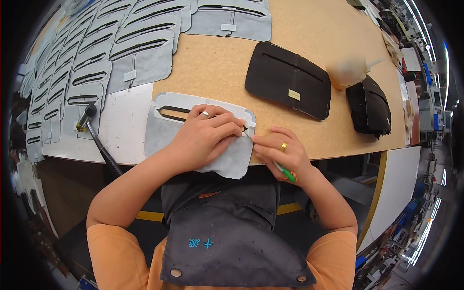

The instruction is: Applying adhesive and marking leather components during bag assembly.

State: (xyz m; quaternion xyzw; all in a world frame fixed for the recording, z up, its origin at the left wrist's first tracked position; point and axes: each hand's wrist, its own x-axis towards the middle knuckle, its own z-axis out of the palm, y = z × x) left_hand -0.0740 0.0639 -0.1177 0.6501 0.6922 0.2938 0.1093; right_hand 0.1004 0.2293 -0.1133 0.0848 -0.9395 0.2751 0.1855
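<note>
Two hands (241, 140) on grey panel (166, 133), green tool (285, 172) (tip hidden)

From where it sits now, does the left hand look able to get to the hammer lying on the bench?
Probably yes. The hammer lies just to the left of the grey slotted piece that the left hand presses flat, with bare bench between them. The hand would have to let go of the piece first.
</note>
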